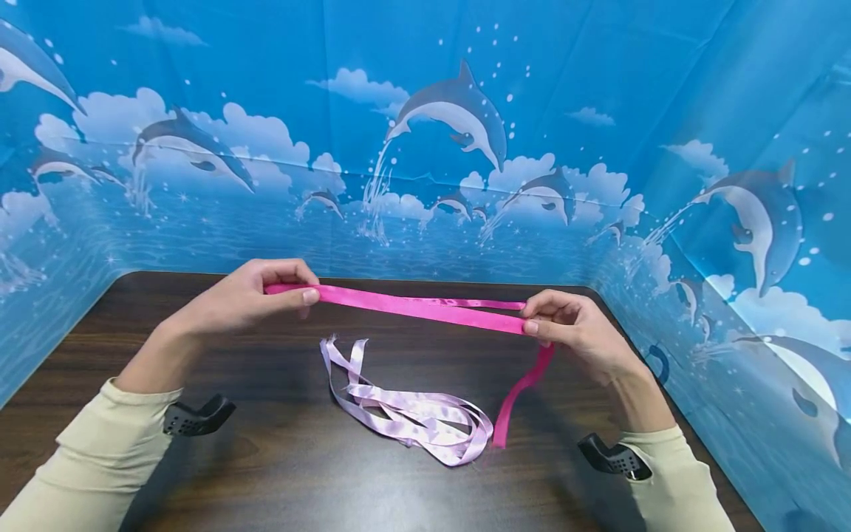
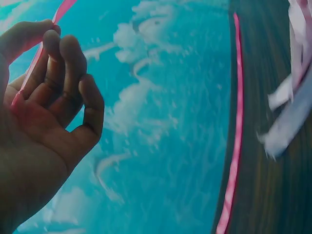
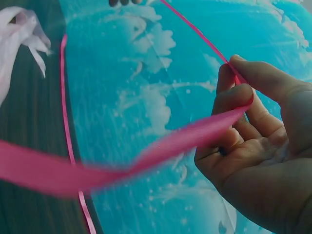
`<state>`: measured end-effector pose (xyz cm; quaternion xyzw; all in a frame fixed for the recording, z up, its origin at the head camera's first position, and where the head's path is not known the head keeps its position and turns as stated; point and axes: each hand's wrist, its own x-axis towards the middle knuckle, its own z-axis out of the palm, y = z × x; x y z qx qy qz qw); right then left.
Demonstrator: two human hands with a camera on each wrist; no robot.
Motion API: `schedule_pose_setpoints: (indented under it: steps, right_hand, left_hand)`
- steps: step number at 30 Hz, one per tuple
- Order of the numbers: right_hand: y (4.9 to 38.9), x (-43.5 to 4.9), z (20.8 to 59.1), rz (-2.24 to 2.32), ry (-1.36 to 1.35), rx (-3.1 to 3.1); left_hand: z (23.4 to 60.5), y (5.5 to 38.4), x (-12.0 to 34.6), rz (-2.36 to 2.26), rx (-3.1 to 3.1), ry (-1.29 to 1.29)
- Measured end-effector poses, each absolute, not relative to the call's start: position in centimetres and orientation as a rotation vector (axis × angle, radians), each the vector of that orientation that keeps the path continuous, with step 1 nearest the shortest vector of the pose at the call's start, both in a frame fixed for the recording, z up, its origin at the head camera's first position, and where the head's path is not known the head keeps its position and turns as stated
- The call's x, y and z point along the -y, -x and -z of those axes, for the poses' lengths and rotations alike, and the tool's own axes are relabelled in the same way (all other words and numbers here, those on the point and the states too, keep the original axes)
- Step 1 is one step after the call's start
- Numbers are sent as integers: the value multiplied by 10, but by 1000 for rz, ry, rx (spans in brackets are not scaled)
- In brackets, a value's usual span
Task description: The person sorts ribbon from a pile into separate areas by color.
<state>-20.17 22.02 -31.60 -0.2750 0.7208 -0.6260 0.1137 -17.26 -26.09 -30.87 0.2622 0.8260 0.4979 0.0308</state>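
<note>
A hot-pink satin ribbon (image 1: 425, 307) is stretched between the two hands above the far part of the table. My left hand (image 1: 246, 295) pinches it between thumb and index finger, with some ribbon running back into the palm in the left wrist view. My right hand (image 1: 581, 329) pinches its other side between thumb and fingertips. From the right hand a loose tail (image 1: 521, 391) hangs down. A narrower pink strip (image 2: 237, 122) runs along the table's far edge in the wrist views. Below the hands, a looped bundle of lavender ribbon (image 1: 425, 417) lies on the table.
The dark wood table (image 1: 299, 480) is enclosed by a blue dolphin-print sheet (image 1: 412, 244) at the back and sides. Black wrist devices sit at the left cuff (image 1: 199, 416) and the right cuff (image 1: 614, 458).
</note>
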Motion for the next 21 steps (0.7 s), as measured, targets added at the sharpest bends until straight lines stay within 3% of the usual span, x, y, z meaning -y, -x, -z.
schedule_pose_setpoints:
  steps: [10,21]
  right_hand:
    - [224,-243,332,1767,654,-2338]
    - [252,-261,364,1611,431,-2577]
  left_hand:
    - [341,198,293,-1781,-2473,-340]
    - [375,219,329,-1790,-2448,-126]
